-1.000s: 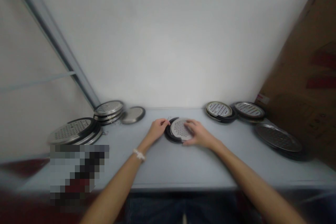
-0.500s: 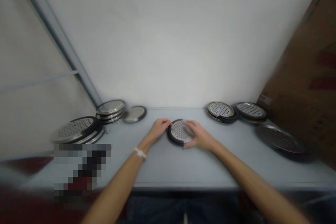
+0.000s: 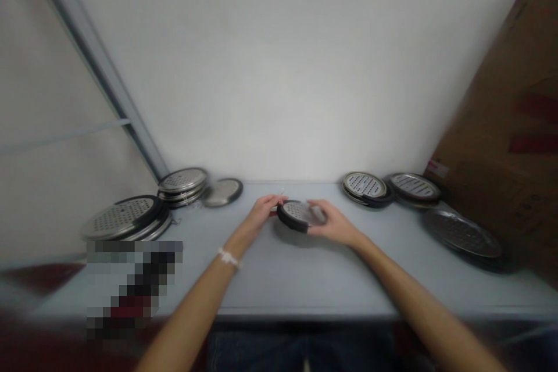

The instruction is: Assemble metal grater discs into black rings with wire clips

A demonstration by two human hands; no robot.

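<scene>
A round metal grater disc (image 3: 297,212) with a black rim along its left and near sides is tilted above the middle of the table, its shadow below it. My right hand (image 3: 329,222) grips its right edge, thumb at the near side and fingers across the far side. At the disc's left edge, my left hand (image 3: 267,208) has its fingers closed at the rim, by a small thin tag or string. Something dark red shows just under those fingers; what it is cannot be made out. A white band circles my left wrist.
Stacked graters stand at the left (image 3: 126,218) and back left (image 3: 182,183), beside a single disc (image 3: 223,192). More lie at the back right (image 3: 367,186), (image 3: 414,187) and right (image 3: 464,233). A cardboard box (image 3: 505,145) rises at the right of the table (image 3: 305,285).
The grater disc has been lifted off the table and tilted, its near edge raised. My left fingers have shifted slightly left, and the dark red thing now shows beneath them.
</scene>
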